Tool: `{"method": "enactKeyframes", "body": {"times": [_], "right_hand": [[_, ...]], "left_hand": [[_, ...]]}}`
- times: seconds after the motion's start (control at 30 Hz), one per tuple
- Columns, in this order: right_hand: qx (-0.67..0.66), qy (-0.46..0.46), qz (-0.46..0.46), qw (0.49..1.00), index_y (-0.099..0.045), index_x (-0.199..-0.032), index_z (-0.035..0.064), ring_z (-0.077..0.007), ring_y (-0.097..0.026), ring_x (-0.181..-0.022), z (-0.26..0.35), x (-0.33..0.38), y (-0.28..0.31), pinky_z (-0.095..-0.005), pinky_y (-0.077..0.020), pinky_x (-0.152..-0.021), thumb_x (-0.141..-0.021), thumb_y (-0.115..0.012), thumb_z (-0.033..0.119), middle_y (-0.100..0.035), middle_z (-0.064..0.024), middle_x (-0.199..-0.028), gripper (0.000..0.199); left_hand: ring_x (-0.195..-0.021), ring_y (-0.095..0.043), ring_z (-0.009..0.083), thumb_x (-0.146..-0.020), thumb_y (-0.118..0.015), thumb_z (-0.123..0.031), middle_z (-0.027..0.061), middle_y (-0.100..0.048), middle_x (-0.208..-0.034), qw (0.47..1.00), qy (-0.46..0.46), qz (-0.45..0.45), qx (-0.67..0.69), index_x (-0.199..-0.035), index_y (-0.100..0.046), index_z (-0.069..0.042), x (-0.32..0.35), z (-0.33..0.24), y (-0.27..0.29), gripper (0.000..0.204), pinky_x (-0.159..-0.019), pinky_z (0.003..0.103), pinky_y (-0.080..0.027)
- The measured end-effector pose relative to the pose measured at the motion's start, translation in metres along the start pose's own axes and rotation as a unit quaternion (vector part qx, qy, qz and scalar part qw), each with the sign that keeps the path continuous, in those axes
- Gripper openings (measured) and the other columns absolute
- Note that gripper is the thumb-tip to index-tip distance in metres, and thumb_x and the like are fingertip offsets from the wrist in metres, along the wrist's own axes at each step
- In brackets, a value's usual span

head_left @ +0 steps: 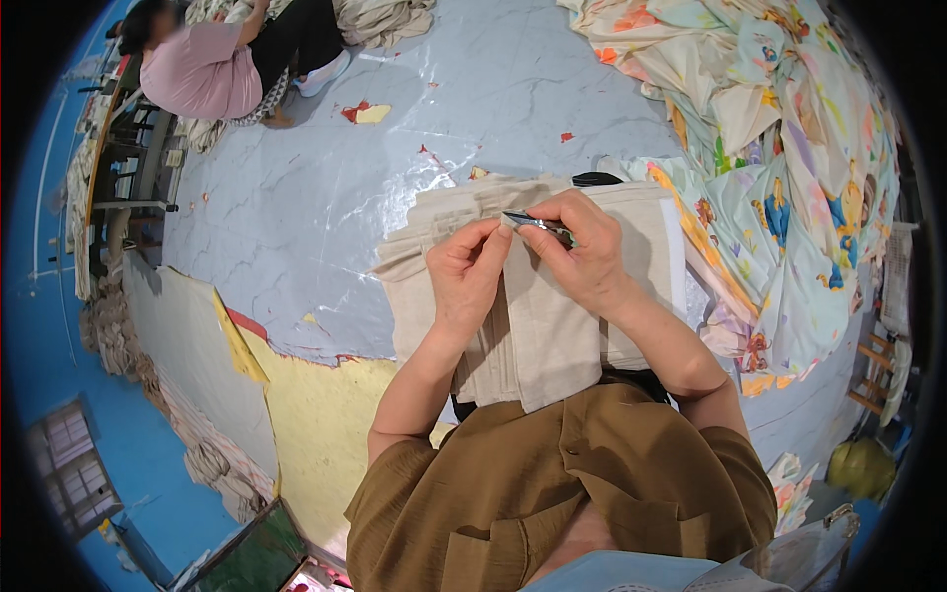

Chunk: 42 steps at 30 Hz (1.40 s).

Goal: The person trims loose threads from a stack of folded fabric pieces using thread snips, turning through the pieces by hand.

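Observation:
Beige cloth (555,335) lies in folds and layers over my lap, with a white-edged piece (641,227) on its right side. My left hand (466,276) is closed, thumb and forefinger pinching a corner of the beige cloth. Small metal thread snips (546,227) sit in my right hand (584,247), their dark tip at the pinched corner beside my left thumb. Most of the snips' handle is hidden by my right fingers. Both hands almost touch above the middle of the cloth.
A large heap of printed, pale cloth (789,197) spreads at the right. Far left, a person (202,79) in a pink top sits near more beige cloth (385,22). Red and yellow scraps (367,112) lie on the grey floor sheet (296,217). Yellow sheeting (321,424) covers the near left.

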State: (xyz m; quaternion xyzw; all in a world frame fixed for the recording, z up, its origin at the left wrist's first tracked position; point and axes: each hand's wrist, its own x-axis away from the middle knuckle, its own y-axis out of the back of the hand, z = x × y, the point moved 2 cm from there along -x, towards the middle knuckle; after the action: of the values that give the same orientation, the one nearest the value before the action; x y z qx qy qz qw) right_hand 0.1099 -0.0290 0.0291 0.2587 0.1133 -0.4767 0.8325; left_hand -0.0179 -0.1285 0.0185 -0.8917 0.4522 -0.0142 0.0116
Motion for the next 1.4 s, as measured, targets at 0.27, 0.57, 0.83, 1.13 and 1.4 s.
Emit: {"method": "enactKeyframes", "body": {"times": [0.27,0.57,0.83,1.13,1.4], "right_hand": [[-0.125,-0.131,-0.026,0.983,-0.064,-0.097,0.0012,-0.0106,-0.062,-0.069,-0.012,0.005,0.002,-0.0240,-0.0500,-0.064,-0.081,-0.076,0.007,-0.066,-0.0064,-0.083,0.021],[-0.047,-0.068,0.024,0.996,-0.066,-0.102,0.0045,-0.0114,-0.062,-0.068,0.016,-0.004,0.019,-0.0238,-0.0502,-0.061,-0.077,-0.077,0.006,-0.067,-0.0046,-0.086,0.027],[0.078,0.038,0.068,0.994,-0.067,-0.094,0.0048,-0.0187,-0.060,-0.060,0.016,-0.002,0.021,-0.0289,-0.0470,-0.053,-0.069,-0.072,0.000,-0.060,-0.0046,-0.075,0.026],[-0.048,-0.144,-0.002,0.988,-0.064,-0.101,0.0016,-0.0106,-0.059,-0.068,0.007,0.005,0.035,-0.0254,-0.0475,-0.063,-0.082,-0.074,0.007,-0.065,-0.0044,-0.081,0.022],[-0.078,-0.190,0.039,0.978,-0.062,-0.111,0.0023,-0.0114,-0.061,-0.071,0.004,0.024,0.041,-0.0243,-0.0484,-0.066,-0.085,-0.074,0.014,-0.067,-0.0031,-0.085,0.032]], "left_hand": [[-0.063,-0.044,-0.0002,-0.091,-0.068,-0.006,-0.0086,-0.056,-0.071,1.000,0.014,-0.015,-0.020,-0.095,-0.072,0.002,0.001,-0.006,-0.005,0.010,-0.054,0.019,-0.035],[-0.060,-0.059,0.0113,-0.078,-0.071,0.004,0.0078,-0.067,-0.075,0.931,-0.220,-0.035,-0.288,-0.095,-0.072,0.000,0.005,-0.019,-0.015,0.017,-0.055,0.024,-0.046],[-0.057,-0.061,0.0171,-0.074,-0.072,0.004,0.0089,-0.062,-0.071,0.899,-0.271,-0.012,-0.343,-0.083,-0.067,0.000,0.008,-0.025,-0.021,0.011,-0.052,0.028,-0.047],[-0.056,-0.062,0.0172,-0.074,-0.072,0.006,0.0090,-0.063,-0.069,0.906,-0.272,-0.028,-0.322,-0.085,-0.069,0.000,0.005,-0.023,-0.026,0.013,-0.052,0.028,-0.048],[-0.057,-0.063,0.0176,-0.073,-0.072,0.006,0.0088,-0.064,-0.070,0.891,-0.297,-0.025,-0.341,-0.086,-0.069,-0.001,0.002,-0.020,-0.027,0.015,-0.052,0.028,-0.049]]}}
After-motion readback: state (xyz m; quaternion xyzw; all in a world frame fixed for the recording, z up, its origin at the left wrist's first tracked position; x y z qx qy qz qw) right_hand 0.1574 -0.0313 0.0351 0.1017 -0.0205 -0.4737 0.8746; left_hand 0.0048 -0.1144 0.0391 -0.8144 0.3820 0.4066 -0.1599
